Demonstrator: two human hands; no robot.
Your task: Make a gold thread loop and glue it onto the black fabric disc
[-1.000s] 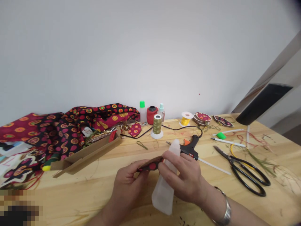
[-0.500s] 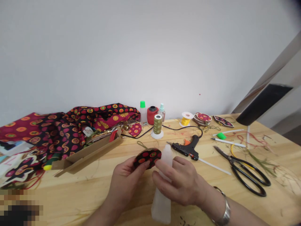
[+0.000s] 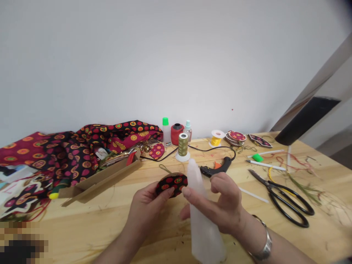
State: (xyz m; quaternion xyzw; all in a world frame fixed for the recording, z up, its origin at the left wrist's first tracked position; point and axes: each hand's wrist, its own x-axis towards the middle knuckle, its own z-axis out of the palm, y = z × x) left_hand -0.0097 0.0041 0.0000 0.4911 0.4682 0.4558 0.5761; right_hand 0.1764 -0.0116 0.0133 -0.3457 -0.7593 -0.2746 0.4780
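Note:
My left hand (image 3: 151,203) pinches a rounded piece covered in dark patterned fabric (image 3: 173,182), its thumb across the front and a thin olive cord loop rising from the top edge. Just to the right, a translucent white squeeze bottle (image 3: 202,227) stands nearly upright, tapering to a narrow top. My right hand (image 3: 222,209) is closed around it, one digit laid across the front and a fingertip showing behind on the left. The upper part of the bottle is close to the right edge of the fabric piece; I cannot tell whether they touch.
Behind my right hand lies a black glue gun (image 3: 217,168), its cable (image 3: 205,149) trailing back. Black-handled scissors (image 3: 286,200) and a pen (image 3: 265,165) are at right. Thread spools (image 3: 183,146) stand near the wall; patterned cloth (image 3: 79,150) and a cardboard box (image 3: 101,179) fill the left.
My right hand has shifted right and changed its hold, with the other fingers lifting and curling. The bottle moved slightly, its top higher and its base further right. My left hand stays nearly still.

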